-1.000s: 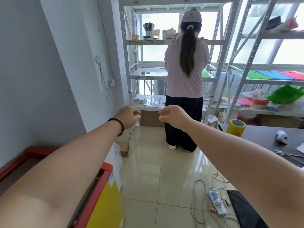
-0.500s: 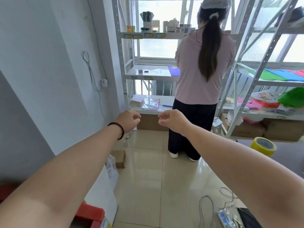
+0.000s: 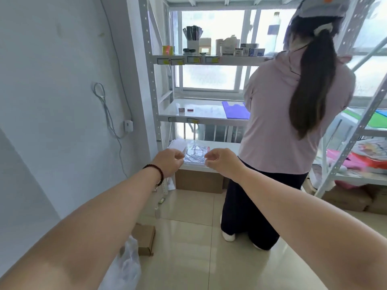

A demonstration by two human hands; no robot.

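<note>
Both my arms reach forward at waist height. My left hand (image 3: 168,162), with a dark bead bracelet at the wrist, and my right hand (image 3: 223,162) hang side by side with loosely curled fingers and hold nothing. Seen in the gap between them, a clear plastic-wrapped packet (image 3: 195,154) lies on the low white shelf (image 3: 225,145) of a metal rack. I cannot tell whether the fingertips touch the packet. A stack of white paper (image 3: 177,144) lies just left of it.
A person in a pink top (image 3: 293,114) stands close on the right, facing the rack. A cardboard box (image 3: 199,182) sits under the low shelf. A small carton (image 3: 144,239) and a plastic bag (image 3: 125,266) lie on the floor at left. The wall is close on the left.
The view has moved forward and left toward the rack; shelf and person are much nearer. My hands keep the same pose and now line up with the packet on the low shelf.
</note>
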